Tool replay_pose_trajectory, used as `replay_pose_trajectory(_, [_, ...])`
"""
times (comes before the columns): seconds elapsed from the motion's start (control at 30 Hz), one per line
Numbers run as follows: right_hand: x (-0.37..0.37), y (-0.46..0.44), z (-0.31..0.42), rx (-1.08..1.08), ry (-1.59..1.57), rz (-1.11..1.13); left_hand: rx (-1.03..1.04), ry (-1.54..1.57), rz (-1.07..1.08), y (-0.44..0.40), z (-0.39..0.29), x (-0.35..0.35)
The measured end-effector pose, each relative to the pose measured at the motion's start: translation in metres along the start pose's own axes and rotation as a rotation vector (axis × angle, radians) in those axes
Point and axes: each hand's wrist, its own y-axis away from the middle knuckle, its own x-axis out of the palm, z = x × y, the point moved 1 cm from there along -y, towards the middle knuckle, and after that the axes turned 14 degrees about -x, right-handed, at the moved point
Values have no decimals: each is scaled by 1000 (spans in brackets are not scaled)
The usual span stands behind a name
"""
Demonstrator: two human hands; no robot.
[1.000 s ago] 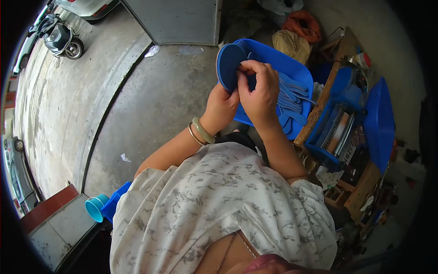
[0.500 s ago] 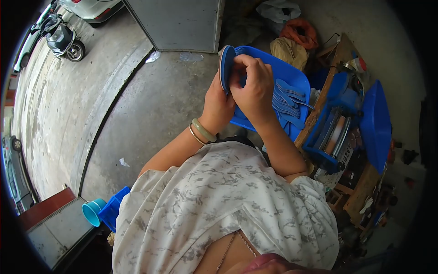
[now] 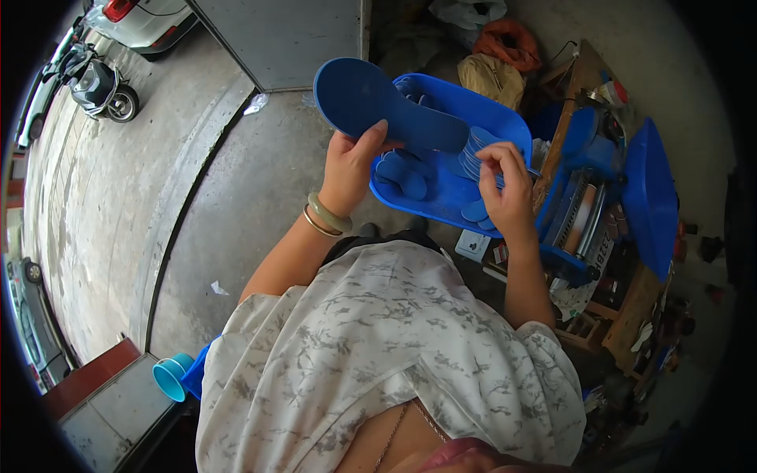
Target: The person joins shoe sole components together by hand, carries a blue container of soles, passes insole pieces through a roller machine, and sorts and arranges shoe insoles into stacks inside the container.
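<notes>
A blue shoe insole (image 3: 386, 110) is held up over the bin by my left hand (image 3: 351, 162), thumb on its face and fingers behind. Its broad end points left and its narrow end right. Over the right part of the blue plastic bin (image 3: 441, 209), my right hand (image 3: 507, 185) hovers with fingers loosely bent and apart, nothing visible in them. Just beside those fingers is a stack of insoles (image 3: 471, 154) standing on edge. More loose insoles (image 3: 404, 172) lie at the bin's left, partly under the held one.
Right of the bin, a wooden bench (image 3: 564, 118) carries a blue machine with rollers (image 3: 579, 217). A blue panel (image 3: 653, 205) stands beyond it. Bags (image 3: 493, 79) lie behind the bin. A grey metal door (image 3: 284, 39) is ahead; a turquoise bucket (image 3: 172, 377) sits at lower left.
My hands have separated. The left now holds the insole flat-on to view instead of edge-on; the right has moved right and down, off the insole, towards the stack.
</notes>
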Motion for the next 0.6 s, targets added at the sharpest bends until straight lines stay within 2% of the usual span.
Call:
replay_pose_trajectory(0.03, [-7, 15, -2, -1, 1, 1, -14, 51, 13, -2, -5, -2])
replay_pose_trajectory(0.1, [-13, 52, -11, 376, -80, 232, -45, 152, 40, -6, -12, -5])
replay_pose_trajectory(0.13, [-13, 71, -13, 381, -77, 229, -50, 152, 44, -8, -13, -5])
replay_pose_trajectory(0.2, [-8, 114, -24, 587, -95, 436, -47, 175, 35, -12, -15, -4])
replay_pose_trajectory(0.23, [-7, 143, -37, 598, -90, 430, -48, 188, 31, -13, -14, -3])
replay_pose_trajectory(0.33, [-11, 219, -74, 493, 175, 689, -67, 227, 76, -20, -7, 1])
replay_pose_trajectory(0.37, [-13, 227, -77, 508, 182, 683, -72, 247, 95, -21, -3, 4])
replay_pose_trajectory(0.47, [-15, 192, -64, 338, 225, 565, -94, 255, 129, -24, 6, 20])
replay_pose_trajectory(0.53, [-10, 133, -42, 794, -187, 301, -119, 253, 158, -25, 15, 32])
replay_pose_trajectory(0.6, [-1, 100, -37, 943, -665, -27, -132, 250, 172, -26, 25, 43])
